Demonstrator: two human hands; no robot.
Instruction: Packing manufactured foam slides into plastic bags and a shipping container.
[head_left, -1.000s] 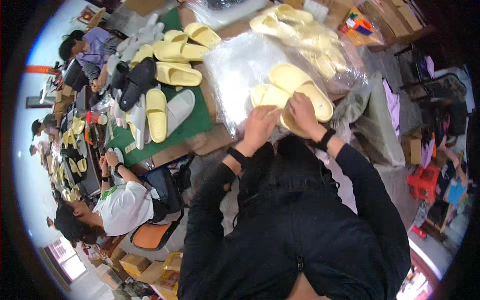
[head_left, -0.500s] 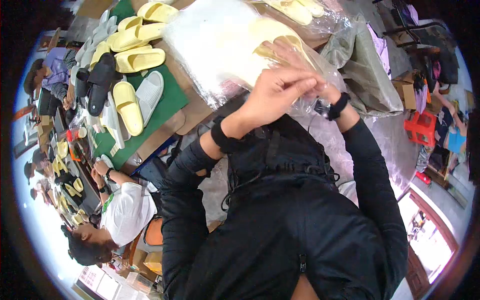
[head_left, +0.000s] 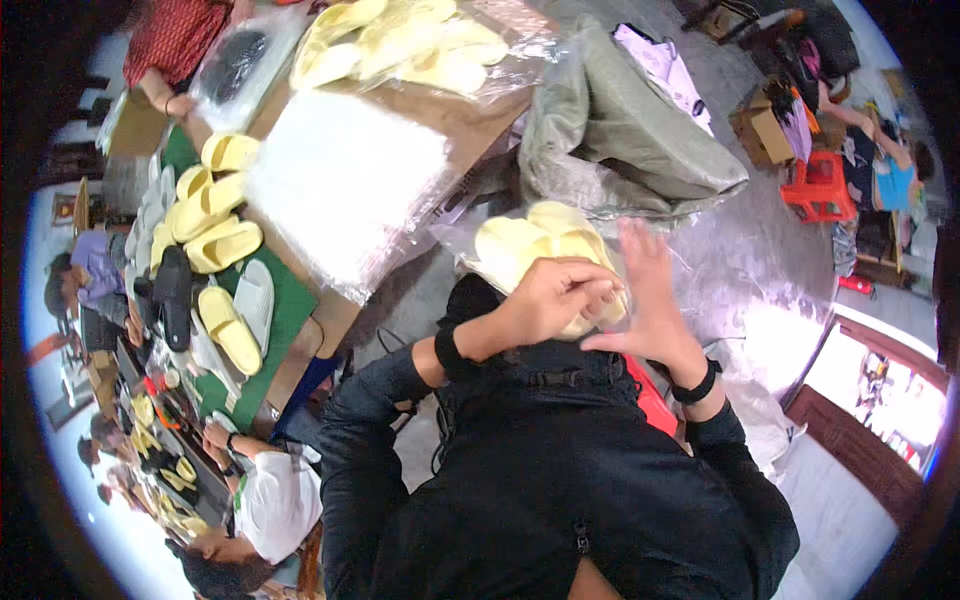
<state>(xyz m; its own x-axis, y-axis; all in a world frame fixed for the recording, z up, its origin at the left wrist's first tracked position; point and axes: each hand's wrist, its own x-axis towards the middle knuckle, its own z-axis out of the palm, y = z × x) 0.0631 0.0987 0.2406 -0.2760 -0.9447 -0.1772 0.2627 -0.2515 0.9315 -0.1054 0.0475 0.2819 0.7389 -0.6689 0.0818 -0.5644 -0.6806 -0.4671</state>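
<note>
A pair of pale yellow slippers (head_left: 535, 240) in a clear plastic bag lies just in front of my body, beyond my hands. My left hand (head_left: 550, 303) is closed over the near part of the slippers, its fingers curled toward the thumb; what they pinch, if anything, is hidden. Beside it my right hand (head_left: 655, 305) is open and a little blurred, thumb and fingers apart, at the right edge of the slippers. A stack of clear plastic bags (head_left: 345, 185) covers the table corner to the front left.
Bagged yellow slippers (head_left: 400, 45) are piled at the far table edge. Loose yellow, grey and black slippers stand on a green mat (head_left: 290, 315) at left. A grey-green sack (head_left: 640, 140) is ahead, a red stool (head_left: 818, 188) at right. Several co-workers sit along the left, one in a white shirt (head_left: 278, 505).
My view has swung right. The bagged slippers, earlier over the table beside the bag stack, are now close to my body. My right hand has come off the left and spread open.
</note>
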